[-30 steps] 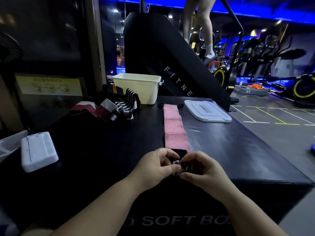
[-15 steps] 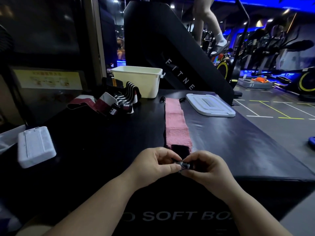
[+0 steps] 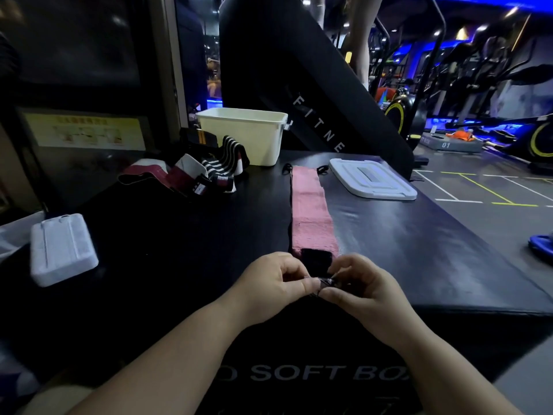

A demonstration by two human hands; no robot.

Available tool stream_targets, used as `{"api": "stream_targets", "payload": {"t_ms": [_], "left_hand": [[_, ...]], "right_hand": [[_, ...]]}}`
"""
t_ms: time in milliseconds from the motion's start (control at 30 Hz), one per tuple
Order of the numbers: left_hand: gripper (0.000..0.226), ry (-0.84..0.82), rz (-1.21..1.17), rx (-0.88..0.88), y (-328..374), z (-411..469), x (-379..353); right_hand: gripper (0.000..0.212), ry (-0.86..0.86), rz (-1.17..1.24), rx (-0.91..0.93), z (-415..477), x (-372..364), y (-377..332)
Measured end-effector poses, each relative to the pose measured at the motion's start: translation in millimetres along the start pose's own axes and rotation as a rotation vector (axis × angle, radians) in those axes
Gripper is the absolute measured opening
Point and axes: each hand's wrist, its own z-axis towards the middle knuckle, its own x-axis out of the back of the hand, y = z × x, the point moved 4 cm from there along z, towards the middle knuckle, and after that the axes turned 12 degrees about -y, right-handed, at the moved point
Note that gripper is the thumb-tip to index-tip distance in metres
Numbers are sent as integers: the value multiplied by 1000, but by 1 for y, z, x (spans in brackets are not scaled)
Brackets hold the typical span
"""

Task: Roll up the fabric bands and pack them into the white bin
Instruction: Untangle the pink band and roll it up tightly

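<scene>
Step in hand (judged): starting roll at near end of pink band (image 3: 309, 211).

Position: flat on top of black soft box (image 3: 419, 250), lengthwise away from body. Near end by front edge of box, far end near white bin (image 3: 242, 136) and just L of lid (image 3: 371, 182). No visible contact w/ either.

Grip: L hand (image 3: 275, 280) and R hand (image 3: 359, 283) both clamped on dark end tab, thumbs against curled fingers, hands close together. Tab partly hidden behind fingers, so cannot confirm first fold.

To do well:
- Tuck tab under tight for a small, firm core.
- Keep thumbs level for square-stacked edges; otherwise risk of telescoping.
- Roll fwd w/ even pressure and use flat length as guide, w/o lifting off surface.
- Watch dark strip along L edge of band for sideways drift.
- Pinch finished roll before transfer. Prob. springy, prone to unwinding on early release.

Progress (judged): early. Bin contents not visible from this angle. Heap of loose bands (image 3: 209, 172), striped + maroon, unrolled, just L of bin. White block (image 3: 61, 250) far L, not involved.
</scene>
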Motion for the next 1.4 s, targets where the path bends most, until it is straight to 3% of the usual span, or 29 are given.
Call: {"api": "stream_targets", "payload": {"t_ms": [67, 400, 667, 900, 1067, 1200, 1333, 1400], "left_hand": [[21, 9, 7, 6, -1, 2, -1], [32, 29, 17, 53, -6, 12, -7], [25, 40, 152, 46, -2, 8, -8], [13, 83, 115, 19, -3, 7, -5], [26, -10, 154, 6, -4, 5, -3], [17, -1, 172, -5, -5, 6, -3], [18, 44, 143, -3, -6, 9, -4], [20, 60, 143, 10, -5, 12, -4]], "right_hand": [[25, 14, -86, 19, 0, 1, 1], [49, 7, -440, 190, -2, 6, 0], [38, 40, -398, 194, 1, 10, -3], [23, 26, -390, 186, 2, 8, 0], [18, 23, -351, 96, 4, 11, 2], [29, 6, -364, 66, 7, 12, 3], [20, 30, -341, 36, 6, 11, 4], [29, 61, -279, 25, 5, 10, 4]]}}
